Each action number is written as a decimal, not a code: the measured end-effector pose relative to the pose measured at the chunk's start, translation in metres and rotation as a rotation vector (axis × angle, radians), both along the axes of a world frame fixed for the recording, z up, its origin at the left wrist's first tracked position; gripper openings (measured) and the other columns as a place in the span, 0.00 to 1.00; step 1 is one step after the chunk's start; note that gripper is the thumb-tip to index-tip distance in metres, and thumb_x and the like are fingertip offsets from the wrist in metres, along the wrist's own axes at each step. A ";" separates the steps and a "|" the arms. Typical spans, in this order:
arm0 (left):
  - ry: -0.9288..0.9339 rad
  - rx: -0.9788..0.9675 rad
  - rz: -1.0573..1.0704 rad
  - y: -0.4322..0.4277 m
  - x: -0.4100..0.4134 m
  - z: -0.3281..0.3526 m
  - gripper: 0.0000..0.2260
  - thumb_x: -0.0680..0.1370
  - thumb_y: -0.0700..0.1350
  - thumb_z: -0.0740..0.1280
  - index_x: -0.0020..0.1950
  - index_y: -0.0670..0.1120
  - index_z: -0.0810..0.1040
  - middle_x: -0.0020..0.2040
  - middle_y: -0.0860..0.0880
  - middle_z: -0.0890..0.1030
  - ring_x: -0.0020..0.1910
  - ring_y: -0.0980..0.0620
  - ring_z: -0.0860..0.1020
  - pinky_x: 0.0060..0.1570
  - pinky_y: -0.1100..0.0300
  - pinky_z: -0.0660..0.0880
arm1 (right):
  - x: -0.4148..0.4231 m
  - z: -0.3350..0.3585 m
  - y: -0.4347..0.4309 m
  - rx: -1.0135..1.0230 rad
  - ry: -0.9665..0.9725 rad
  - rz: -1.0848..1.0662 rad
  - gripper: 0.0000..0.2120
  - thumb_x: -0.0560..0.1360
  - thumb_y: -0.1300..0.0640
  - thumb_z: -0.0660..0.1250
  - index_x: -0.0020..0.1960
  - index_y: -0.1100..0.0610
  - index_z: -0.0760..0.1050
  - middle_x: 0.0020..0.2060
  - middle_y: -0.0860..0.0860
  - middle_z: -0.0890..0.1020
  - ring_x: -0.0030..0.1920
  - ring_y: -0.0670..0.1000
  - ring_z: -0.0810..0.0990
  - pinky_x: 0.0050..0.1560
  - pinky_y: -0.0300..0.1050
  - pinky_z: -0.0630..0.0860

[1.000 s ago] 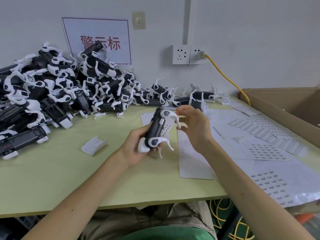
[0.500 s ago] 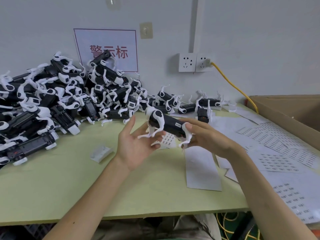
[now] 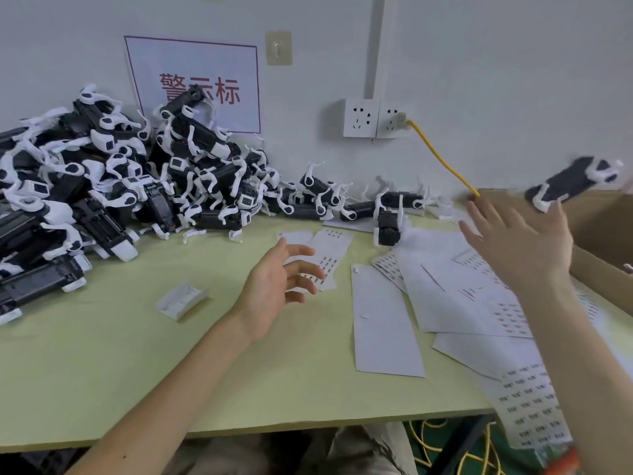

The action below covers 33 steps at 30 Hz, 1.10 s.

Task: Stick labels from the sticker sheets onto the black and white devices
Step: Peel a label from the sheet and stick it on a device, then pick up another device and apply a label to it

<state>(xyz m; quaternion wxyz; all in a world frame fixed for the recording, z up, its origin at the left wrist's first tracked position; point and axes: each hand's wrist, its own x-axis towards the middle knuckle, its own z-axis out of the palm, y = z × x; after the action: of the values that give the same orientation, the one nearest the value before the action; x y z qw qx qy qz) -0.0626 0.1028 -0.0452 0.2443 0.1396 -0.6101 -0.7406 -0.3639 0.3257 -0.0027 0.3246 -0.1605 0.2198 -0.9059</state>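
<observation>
A blurred black and white device (image 3: 571, 182) is in the air over the cardboard box (image 3: 603, 234) at the right, just beyond my fingertips. My right hand (image 3: 524, 248) is raised with its fingers spread, holding nothing. Above the table's middle hovers my left hand (image 3: 274, 286), fingers loosely apart and empty. A big pile of black and white devices (image 3: 113, 186) fills the back left. White sticker sheets (image 3: 445, 296) with small printed labels lie spread across the right half of the table.
A single device (image 3: 388, 228) stands near the sheets at the back. A small white plastic part (image 3: 181, 299) lies left of my left hand. A yellow cable (image 3: 442, 159) runs from the wall socket (image 3: 373, 118) down behind the box.
My right hand carried the device from the table's middle to the right and let it go over the box. My left hand dropped away from it and stays open.
</observation>
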 end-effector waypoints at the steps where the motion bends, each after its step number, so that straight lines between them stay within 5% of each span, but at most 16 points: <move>1: -0.007 -0.061 0.009 0.001 -0.001 0.000 0.21 0.82 0.60 0.56 0.59 0.44 0.76 0.46 0.42 0.83 0.39 0.47 0.77 0.40 0.54 0.69 | -0.002 0.000 -0.002 0.049 0.043 -0.017 0.31 0.81 0.37 0.57 0.76 0.57 0.68 0.68 0.57 0.79 0.67 0.59 0.80 0.68 0.60 0.71; 6: -0.120 -0.259 0.111 0.006 -0.008 -0.003 0.14 0.77 0.53 0.61 0.55 0.46 0.79 0.46 0.48 0.86 0.42 0.51 0.80 0.39 0.59 0.72 | 0.023 -0.004 -0.043 0.392 0.169 -0.068 0.16 0.83 0.50 0.58 0.60 0.54 0.81 0.54 0.50 0.86 0.52 0.51 0.85 0.55 0.44 0.75; 10: -0.306 -0.389 0.141 -0.020 -0.015 -0.003 0.08 0.79 0.49 0.67 0.58 0.53 0.78 0.56 0.51 0.84 0.49 0.54 0.81 0.42 0.61 0.74 | 0.049 -0.010 -0.082 0.609 0.244 -0.018 0.12 0.80 0.57 0.59 0.54 0.58 0.81 0.41 0.52 0.85 0.40 0.51 0.80 0.45 0.42 0.75; 13: -0.455 -0.667 0.328 -0.061 -0.027 0.009 0.17 0.80 0.48 0.69 0.68 0.51 0.73 0.67 0.50 0.76 0.57 0.53 0.78 0.50 0.58 0.73 | 0.066 -0.018 -0.109 0.704 0.307 0.016 0.08 0.80 0.59 0.62 0.50 0.59 0.80 0.36 0.51 0.82 0.34 0.50 0.79 0.41 0.42 0.73; 17: -0.755 -1.255 0.797 -0.121 -0.030 0.035 0.32 0.76 0.54 0.74 0.75 0.48 0.67 0.73 0.44 0.69 0.71 0.41 0.68 0.65 0.41 0.69 | 0.080 -0.031 -0.127 0.784 0.436 0.016 0.09 0.80 0.59 0.64 0.46 0.58 0.81 0.34 0.52 0.82 0.32 0.49 0.78 0.38 0.42 0.73; 21: -0.894 -1.222 0.721 -0.167 -0.029 0.049 0.40 0.74 0.58 0.76 0.81 0.54 0.60 0.77 0.41 0.60 0.73 0.36 0.66 0.61 0.36 0.72 | 0.074 -0.033 -0.121 0.793 0.543 0.026 0.10 0.80 0.60 0.63 0.45 0.59 0.82 0.35 0.53 0.82 0.32 0.50 0.79 0.35 0.41 0.73; 27: -0.775 -1.291 0.649 -0.202 -0.056 0.050 0.44 0.76 0.59 0.74 0.84 0.54 0.51 0.76 0.41 0.56 0.47 0.40 0.78 0.39 0.53 0.72 | 0.068 -0.035 -0.117 0.795 0.387 0.082 0.09 0.79 0.60 0.64 0.47 0.61 0.81 0.36 0.55 0.81 0.31 0.51 0.77 0.33 0.42 0.72; 30: -0.888 -1.333 0.715 -0.222 -0.069 0.051 0.51 0.73 0.64 0.74 0.84 0.55 0.44 0.81 0.40 0.51 0.48 0.37 0.80 0.30 0.55 0.69 | 0.066 -0.036 -0.116 0.812 0.381 0.098 0.09 0.79 0.59 0.63 0.47 0.61 0.81 0.37 0.55 0.81 0.32 0.51 0.77 0.33 0.42 0.72; 33: -0.879 -1.338 0.765 -0.235 -0.080 0.053 0.49 0.70 0.64 0.76 0.82 0.53 0.52 0.79 0.40 0.57 0.49 0.36 0.81 0.35 0.54 0.71 | 0.065 -0.038 -0.116 0.820 0.455 0.114 0.12 0.81 0.59 0.62 0.45 0.59 0.83 0.38 0.56 0.82 0.34 0.52 0.78 0.34 0.42 0.72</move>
<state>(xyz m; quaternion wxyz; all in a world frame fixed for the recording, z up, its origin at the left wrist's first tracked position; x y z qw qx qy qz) -0.1424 -0.1317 0.0079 0.2493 0.4338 -0.8655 0.0243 -0.2993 0.2098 -0.0407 0.3538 -0.2252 0.6158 -0.6670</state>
